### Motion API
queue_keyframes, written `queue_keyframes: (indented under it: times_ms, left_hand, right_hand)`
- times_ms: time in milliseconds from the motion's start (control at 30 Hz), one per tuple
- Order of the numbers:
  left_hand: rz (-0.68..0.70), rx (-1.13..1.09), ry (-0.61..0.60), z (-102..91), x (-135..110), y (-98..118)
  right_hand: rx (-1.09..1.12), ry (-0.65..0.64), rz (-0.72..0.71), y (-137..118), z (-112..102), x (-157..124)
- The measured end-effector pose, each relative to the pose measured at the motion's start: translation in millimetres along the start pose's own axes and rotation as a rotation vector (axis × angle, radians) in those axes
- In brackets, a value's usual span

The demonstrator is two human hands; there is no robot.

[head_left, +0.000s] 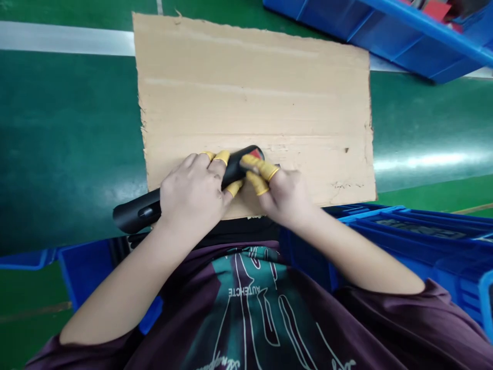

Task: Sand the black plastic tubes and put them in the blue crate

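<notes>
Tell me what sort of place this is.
Probably a factory assembly station: a green bench, blue plastic crates, and the left hand and right hand in yellow finger cots gripping a black moulded part over a cardboard sheet.

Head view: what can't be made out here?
All in the head view:
1. The black device: middle hidden under the left hand; its type is unclear.
2. The red part at its tip: mostly covered by the right hand; grip or mere touch, cannot tell.
3. The upper blue bin: cut off by the top edge, contents blurred.
4. The lower blue bin: cut by the right edge, contents dark.
</notes>
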State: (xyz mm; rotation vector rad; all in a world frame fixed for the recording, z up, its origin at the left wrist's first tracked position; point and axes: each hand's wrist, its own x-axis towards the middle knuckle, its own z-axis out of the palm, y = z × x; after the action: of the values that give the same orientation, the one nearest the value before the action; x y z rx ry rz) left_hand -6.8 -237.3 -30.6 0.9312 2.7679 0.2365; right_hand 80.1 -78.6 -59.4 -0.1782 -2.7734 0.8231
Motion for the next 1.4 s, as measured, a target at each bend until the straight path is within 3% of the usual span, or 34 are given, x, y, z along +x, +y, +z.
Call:
queue_keyframes:
  times_ms: [67,233,367,500,667,833,967,1100,1267,1400]
  left_hand:
    - [-0.014,-0.016,-0.007,-0.5,0,0]
    - [-0.005,-0.017,-0.04,-0.6,1,-1]
    - [-0.001,0.013,-0.039,-0.1,2,-1]
    - [-0.005,-0.018,-0.081,-1.7,3,0]
    - [-0.017,-0.017,-0.06,-3.3,4,0]
    - [-0.001,0.003,-0.073,-1.9,3,0]
    - [0.0,-0.036,-0.045,-1.3,2,0]
    - [-0.006,-0.023,-0.105,-4.1,2,2]
    - [0.002,-0.032,-0.072,-3.9,2,1]
    - [0.009,-0.053,-0.092,-2.9,2,0]
  right_hand:
    - [-0.028,0.031,0.031,1,-2,1]
    - [-0.017,-0.031,-0.101,0,-1,-1]
    - [-0.039,-0.002,-0.023,-3,1,4]
    - [-0.099,-0.009,-0.081,-8,4,13]
    - [-0.12,-0.006,0.053,-10,4,16]
    - [-0.098,-0.049,-0.023,-3,5,17]
    - [-0.186,0.031,-0.006,-2,4,21]
    - [-0.257,0.025,-0.165,-10,2,14]
    - [-0.274,0.062,-0.075,-9,1,13]
    - [-0.218,0.076,-0.139,-7,2,11]
